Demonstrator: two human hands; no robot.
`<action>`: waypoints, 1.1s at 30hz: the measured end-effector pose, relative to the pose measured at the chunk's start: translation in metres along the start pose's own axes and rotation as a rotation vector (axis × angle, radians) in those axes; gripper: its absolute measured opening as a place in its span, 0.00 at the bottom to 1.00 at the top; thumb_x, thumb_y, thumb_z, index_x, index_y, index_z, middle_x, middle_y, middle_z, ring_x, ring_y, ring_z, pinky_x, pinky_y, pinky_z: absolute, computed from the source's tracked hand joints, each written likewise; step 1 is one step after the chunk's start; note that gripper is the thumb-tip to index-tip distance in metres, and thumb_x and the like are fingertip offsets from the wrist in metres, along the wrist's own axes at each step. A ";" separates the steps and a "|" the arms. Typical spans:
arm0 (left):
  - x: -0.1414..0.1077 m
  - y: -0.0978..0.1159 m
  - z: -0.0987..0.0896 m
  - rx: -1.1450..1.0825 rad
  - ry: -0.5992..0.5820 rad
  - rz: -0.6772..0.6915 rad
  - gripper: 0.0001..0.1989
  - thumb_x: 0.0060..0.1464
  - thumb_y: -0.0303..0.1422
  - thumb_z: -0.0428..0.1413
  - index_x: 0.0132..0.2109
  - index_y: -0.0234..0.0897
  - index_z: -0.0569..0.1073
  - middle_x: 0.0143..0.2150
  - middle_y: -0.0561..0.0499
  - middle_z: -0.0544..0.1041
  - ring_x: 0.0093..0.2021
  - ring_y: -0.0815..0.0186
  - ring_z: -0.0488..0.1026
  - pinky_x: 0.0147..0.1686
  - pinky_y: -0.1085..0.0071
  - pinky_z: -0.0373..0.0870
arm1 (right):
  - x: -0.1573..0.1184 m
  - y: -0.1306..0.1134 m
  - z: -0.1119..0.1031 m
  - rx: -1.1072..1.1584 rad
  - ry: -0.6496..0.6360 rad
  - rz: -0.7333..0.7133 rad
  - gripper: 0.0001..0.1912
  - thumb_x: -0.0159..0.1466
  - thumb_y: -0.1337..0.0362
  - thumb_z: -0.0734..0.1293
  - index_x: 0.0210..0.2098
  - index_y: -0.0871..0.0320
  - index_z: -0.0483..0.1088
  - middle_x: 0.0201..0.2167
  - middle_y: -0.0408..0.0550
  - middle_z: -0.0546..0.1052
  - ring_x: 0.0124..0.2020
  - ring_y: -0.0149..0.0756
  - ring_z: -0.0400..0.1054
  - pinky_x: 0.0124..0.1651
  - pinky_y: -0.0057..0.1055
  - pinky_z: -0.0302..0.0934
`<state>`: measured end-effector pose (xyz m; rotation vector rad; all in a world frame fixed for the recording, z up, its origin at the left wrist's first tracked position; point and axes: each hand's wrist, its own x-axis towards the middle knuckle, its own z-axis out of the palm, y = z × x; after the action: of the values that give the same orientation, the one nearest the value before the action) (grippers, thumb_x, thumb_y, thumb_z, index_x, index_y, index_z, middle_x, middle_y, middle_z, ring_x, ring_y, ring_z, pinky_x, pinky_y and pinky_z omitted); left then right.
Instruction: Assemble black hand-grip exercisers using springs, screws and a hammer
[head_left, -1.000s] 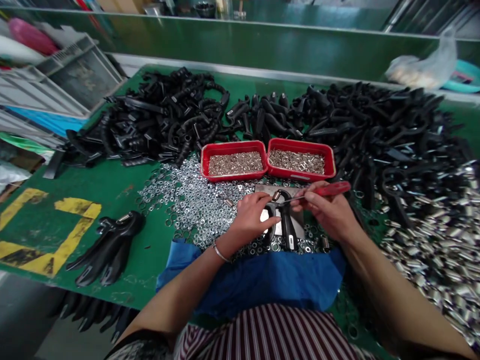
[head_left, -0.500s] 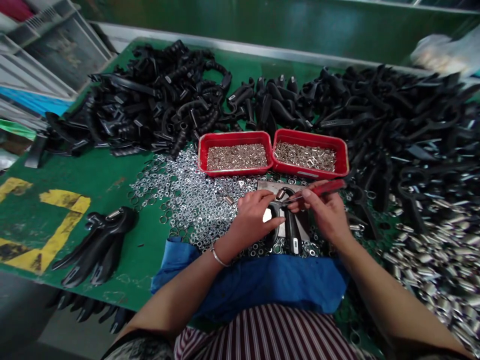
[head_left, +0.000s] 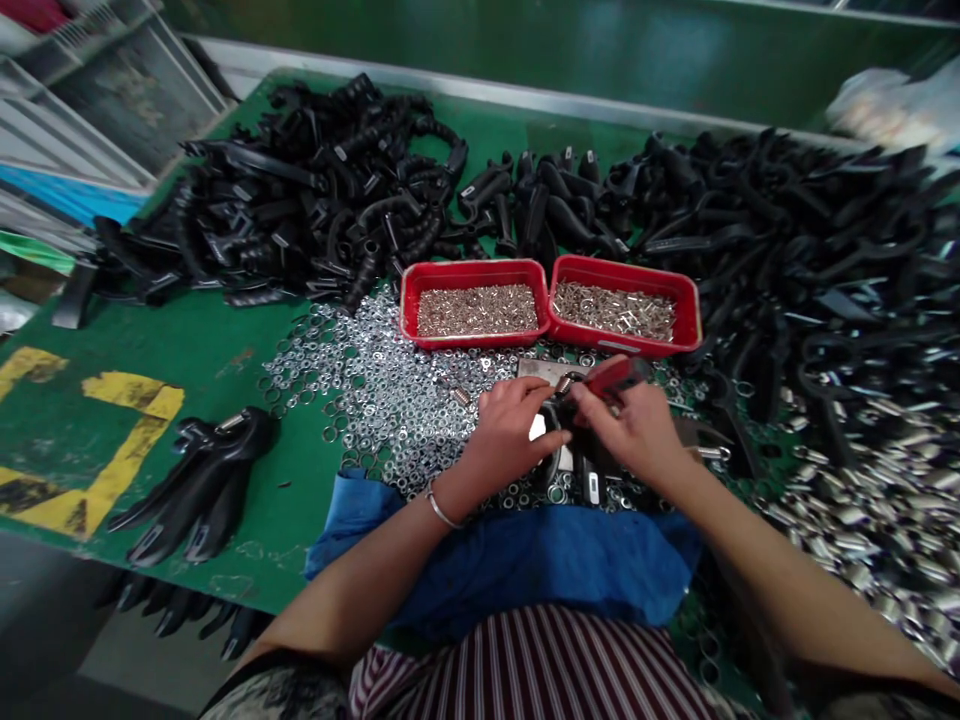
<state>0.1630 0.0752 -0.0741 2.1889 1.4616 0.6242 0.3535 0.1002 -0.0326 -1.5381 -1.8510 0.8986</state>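
My left hand (head_left: 510, 425) is closed on a black plastic handle (head_left: 556, 460) over a metal plate (head_left: 534, 370), with its fingertips and thumb on the part. A small coil spring (head_left: 564, 383) shows at the handle's upper end. My right hand (head_left: 637, 425) grips a red-handled tool (head_left: 615, 374); its tip is hidden by the fingers at the same part. Loose metal rings and nuts (head_left: 397, 400) lie around the plate.
Two red trays (head_left: 474, 341) (head_left: 626, 346) of small metal pins stand behind my hands. Black handles (head_left: 300, 200) are heaped at back left and right. Springs (head_left: 862, 530) pile up at right. Assembled handles (head_left: 217, 480) lie at left. A blue cloth (head_left: 525, 560) covers the front edge.
My right hand has moved left, closer to my left hand. The red-handled tool has shifted left with it and stands more upright. My left hand keeps its hold on the black handle.
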 end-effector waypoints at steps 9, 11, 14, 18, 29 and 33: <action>0.003 0.003 -0.001 -0.015 -0.015 -0.030 0.24 0.59 0.43 0.61 0.59 0.40 0.71 0.60 0.45 0.72 0.59 0.51 0.65 0.56 0.53 0.60 | 0.034 0.000 -0.028 0.674 -0.208 0.141 0.20 0.66 0.41 0.60 0.34 0.51 0.62 0.21 0.39 0.72 0.14 0.30 0.58 0.17 0.31 0.59; 0.003 0.002 -0.001 -0.030 -0.011 -0.019 0.24 0.59 0.43 0.61 0.58 0.40 0.71 0.60 0.45 0.72 0.60 0.52 0.65 0.56 0.54 0.59 | 0.027 0.008 -0.026 0.719 -0.093 0.143 0.19 0.66 0.42 0.63 0.35 0.51 0.63 0.26 0.42 0.76 0.19 0.32 0.66 0.24 0.33 0.66; 0.004 0.001 -0.001 -0.051 -0.017 -0.036 0.23 0.59 0.43 0.61 0.58 0.40 0.72 0.59 0.45 0.72 0.59 0.51 0.65 0.56 0.54 0.59 | 0.012 0.019 -0.013 0.661 -0.049 0.159 0.18 0.64 0.44 0.68 0.37 0.51 0.63 0.33 0.45 0.80 0.26 0.36 0.74 0.31 0.36 0.70; 0.004 0.000 0.000 -0.054 -0.003 -0.026 0.23 0.58 0.42 0.62 0.58 0.40 0.72 0.59 0.45 0.73 0.59 0.52 0.66 0.56 0.55 0.59 | 0.001 0.024 0.000 0.631 -0.028 0.135 0.17 0.66 0.47 0.68 0.39 0.52 0.63 0.35 0.45 0.81 0.29 0.36 0.76 0.31 0.33 0.70; 0.003 0.000 0.001 -0.060 0.012 -0.019 0.23 0.58 0.43 0.62 0.58 0.40 0.72 0.59 0.45 0.73 0.58 0.52 0.66 0.56 0.56 0.59 | -0.003 0.017 -0.001 0.247 0.006 -0.073 0.13 0.70 0.51 0.65 0.38 0.54 0.68 0.32 0.48 0.79 0.29 0.38 0.75 0.33 0.35 0.70; 0.002 0.001 0.002 -0.046 0.009 -0.034 0.26 0.58 0.44 0.63 0.59 0.39 0.71 0.60 0.45 0.72 0.59 0.52 0.65 0.55 0.56 0.60 | 0.002 0.008 -0.004 -0.117 -0.017 -0.316 0.15 0.69 0.51 0.64 0.32 0.56 0.69 0.34 0.52 0.78 0.36 0.43 0.74 0.40 0.38 0.68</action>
<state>0.1657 0.0763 -0.0748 2.1243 1.4713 0.6511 0.3613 0.1041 -0.0360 -1.2561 -2.1148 0.6691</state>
